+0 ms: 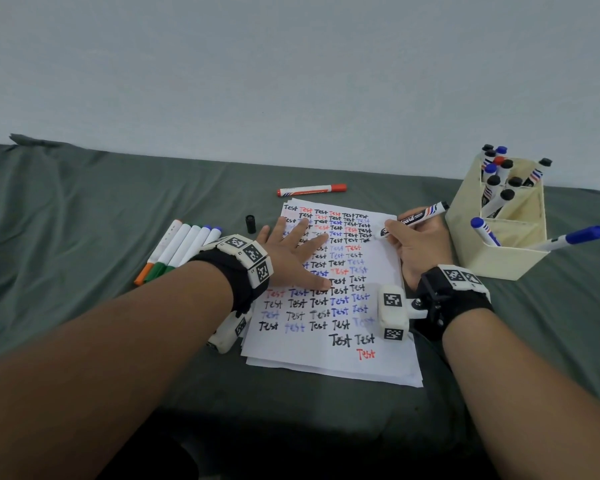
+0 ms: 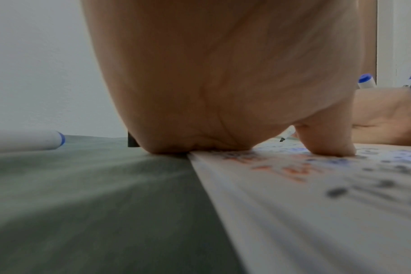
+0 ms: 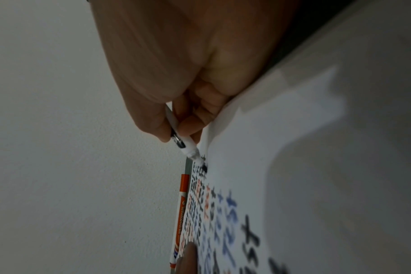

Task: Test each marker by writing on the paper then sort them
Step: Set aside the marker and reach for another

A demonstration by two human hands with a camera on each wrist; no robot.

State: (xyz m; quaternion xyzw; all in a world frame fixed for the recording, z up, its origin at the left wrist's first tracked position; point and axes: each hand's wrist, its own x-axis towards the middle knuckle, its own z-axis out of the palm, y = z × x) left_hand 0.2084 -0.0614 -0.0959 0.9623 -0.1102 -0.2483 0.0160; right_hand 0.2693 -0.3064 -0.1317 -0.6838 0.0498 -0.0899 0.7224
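Observation:
A white paper (image 1: 329, 355) covered with "Test" in black, red and blue lies on the green cloth. My left hand (image 1: 293, 252) lies flat on it with fingers spread, the palm (image 2: 211, 83) pressing its left edge. My right hand (image 1: 416, 242) grips an uncapped black whiteboard marker (image 1: 417, 218), whose tip (image 3: 204, 168) touches the paper near the right edge of the upper rows. Its black cap (image 1: 250, 223) stands on the cloth left of the sheet. A red marker (image 1: 311, 190) lies just beyond the paper's top edge.
A cream divided holder (image 1: 499, 261) at the right holds several black, blue and red capped markers; one blue marker (image 1: 568, 238) leans out over its front rim. A row of several white markers (image 1: 184, 245) lies left of my left wrist. A wall stands close behind.

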